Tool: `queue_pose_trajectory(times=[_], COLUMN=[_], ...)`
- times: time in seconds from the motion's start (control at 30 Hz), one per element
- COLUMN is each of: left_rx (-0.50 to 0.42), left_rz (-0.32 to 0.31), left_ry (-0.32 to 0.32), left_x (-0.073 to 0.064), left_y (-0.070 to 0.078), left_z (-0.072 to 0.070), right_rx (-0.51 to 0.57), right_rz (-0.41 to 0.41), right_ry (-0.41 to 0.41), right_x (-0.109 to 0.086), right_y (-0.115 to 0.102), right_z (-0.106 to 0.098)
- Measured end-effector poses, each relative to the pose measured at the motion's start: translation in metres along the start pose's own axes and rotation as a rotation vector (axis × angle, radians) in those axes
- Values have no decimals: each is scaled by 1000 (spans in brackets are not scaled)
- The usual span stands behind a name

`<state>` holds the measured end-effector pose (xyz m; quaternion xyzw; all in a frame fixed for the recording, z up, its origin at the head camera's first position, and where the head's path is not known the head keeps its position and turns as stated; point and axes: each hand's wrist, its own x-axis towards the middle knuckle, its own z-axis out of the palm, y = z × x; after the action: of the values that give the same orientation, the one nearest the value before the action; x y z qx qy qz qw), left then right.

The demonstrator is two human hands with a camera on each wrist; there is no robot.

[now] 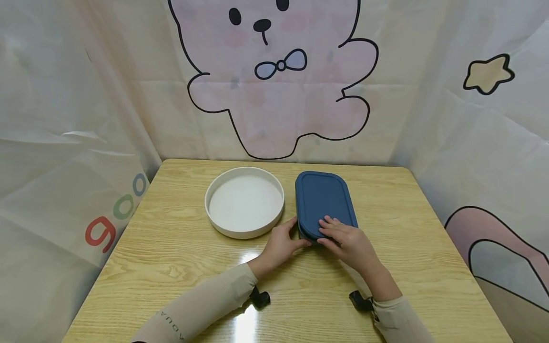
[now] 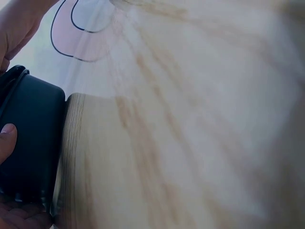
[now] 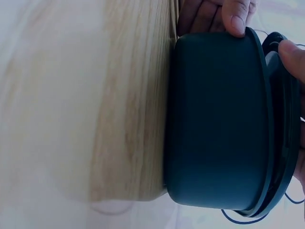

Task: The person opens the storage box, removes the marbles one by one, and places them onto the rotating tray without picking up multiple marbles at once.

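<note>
A lidded food container, dark blue-green in the wrist views, stands on the table. My left hand (image 1: 281, 245) grips its near left corner, thumb on the front wall and fingers at the left side. The container body (image 3: 217, 119) has smooth, rounded walls. Its blue lid (image 1: 323, 197) lies over the top, and a narrow gap shows between lid and rim at the near end in the right wrist view. Across the lid's near right part rests my right hand (image 1: 349, 243), fingers extended over the top and thumb at the near edge.
A round white shallow dish (image 1: 244, 202) sits left of the container, close to my left hand. Both stand on a wood-grain table (image 1: 171, 228). Printed fabric (image 1: 128, 71) hangs behind the table and at its sides.
</note>
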<state>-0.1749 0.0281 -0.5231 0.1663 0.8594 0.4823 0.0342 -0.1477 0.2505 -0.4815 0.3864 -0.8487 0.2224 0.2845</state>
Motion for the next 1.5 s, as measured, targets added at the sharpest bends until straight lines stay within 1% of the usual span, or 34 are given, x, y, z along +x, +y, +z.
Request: queue_pose_trajectory(times=[0.17,0.37,0.57,0.67,0.77,0.87,1.03,1.3,1.37,1.5], left_rx=[-1,-5,-26,-33,-45,-53,-54,-42,-41,-43], left_rz=[-5,-21,-3,6,11,13,6,3,2,-1], left_ry=[-5,-6,7,10,7,3,3,8,4,-3], left_x=[1,-1,-2,-2,-3,-4,-3,-3,-3,-3], left_y=[0,3,3,3,3,4,5,5,5,6], left_z=[0,0,1,2,1,1,2,1,2,1], right_rx=[-9,-39,-136,-177,-198,-206,-174,-102,-70,43], right_rz=[-16,-39,-99,-96,-48,21,120,217,267,417], right_ry=[32,50,48,70,106,155,271,470,516,619], right_x=[3,7,12,14,16,18,22,26,26,26], right_y=[0,-2,-2,-5,-8,-10,-7,-2,0,4], right_z=[-3,-14,-26,-34,-41,-47,-54,-59,-59,-61])
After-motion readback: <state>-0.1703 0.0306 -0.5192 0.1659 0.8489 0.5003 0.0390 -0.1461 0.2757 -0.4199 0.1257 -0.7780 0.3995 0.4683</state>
